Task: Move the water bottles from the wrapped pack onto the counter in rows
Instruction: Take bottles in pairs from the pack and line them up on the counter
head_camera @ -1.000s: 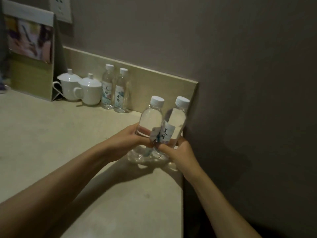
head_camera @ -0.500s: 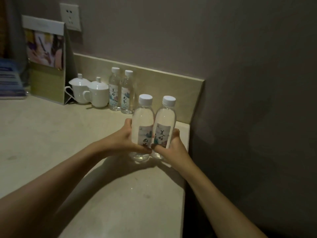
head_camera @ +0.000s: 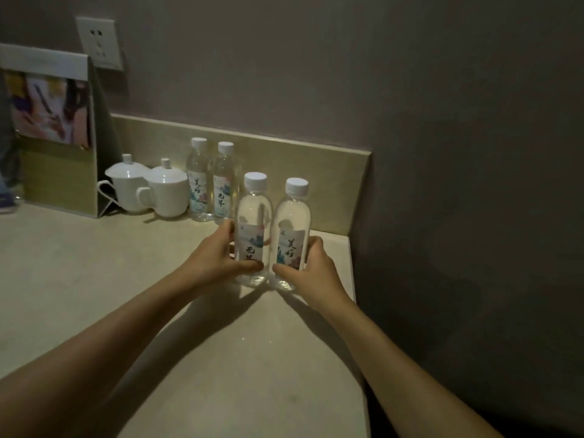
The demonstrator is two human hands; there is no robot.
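1. Both held bottles, tilted a second ago, now stand upright, caps up, long axes vertical.
2. Left hand (head_camera: 218, 257) has its fingers wrapped around the left bottle (head_camera: 254, 229).
3. Right hand (head_camera: 311, 270) grips the right bottle (head_camera: 292, 235); the two bottles touch, bases on the table (head_camera: 94, 273) near its right edge.
4. Behind them, two more bottles (head_camera: 210, 181) stand upright beside two lidded white cups (head_camera: 148, 188).

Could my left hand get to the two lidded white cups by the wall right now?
Probably not yet: the left hand is shut on a water bottle. Once it lets go, the counter between it and the lidded white cups looks bare.
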